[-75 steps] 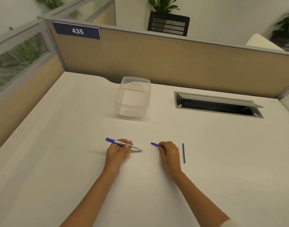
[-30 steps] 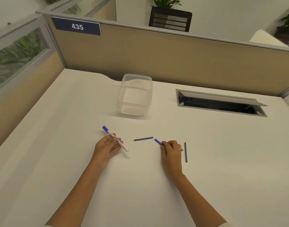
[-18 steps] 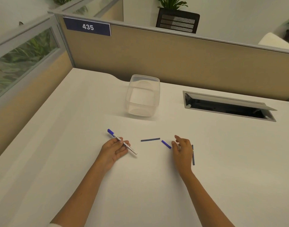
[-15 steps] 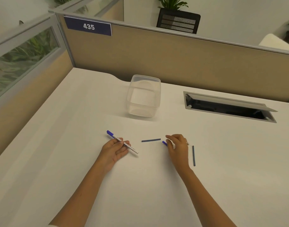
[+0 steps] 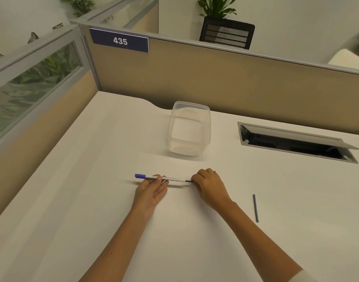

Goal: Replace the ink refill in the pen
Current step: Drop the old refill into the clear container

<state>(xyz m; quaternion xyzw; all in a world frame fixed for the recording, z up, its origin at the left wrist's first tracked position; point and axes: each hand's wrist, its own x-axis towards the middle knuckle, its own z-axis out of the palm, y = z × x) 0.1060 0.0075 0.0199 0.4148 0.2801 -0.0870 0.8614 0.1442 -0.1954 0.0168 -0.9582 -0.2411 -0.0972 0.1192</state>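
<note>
A white pen barrel [image 5: 171,178] with a blue cap at its left end lies level just above the desk, gripped near its middle by my left hand [image 5: 152,192]. My right hand [image 5: 210,186] is at the barrel's right end, fingers pinched on a dark ink refill [image 5: 189,181]. Only a short length of this refill shows between the barrel and my fingers. A second dark refill [image 5: 255,208] lies alone on the desk to the right of my right hand. The small blue tip piece is not in sight.
An empty clear plastic container [image 5: 189,129] stands behind the hands. An open cable hatch [image 5: 296,143] is sunk into the desk at the back right. Beige partitions [image 5: 215,78] close the back and left sides.
My right hand left the small blue piece, took the refill lying mid-desk and brought it to the barrel's right end. My left hand turned the pen level.
</note>
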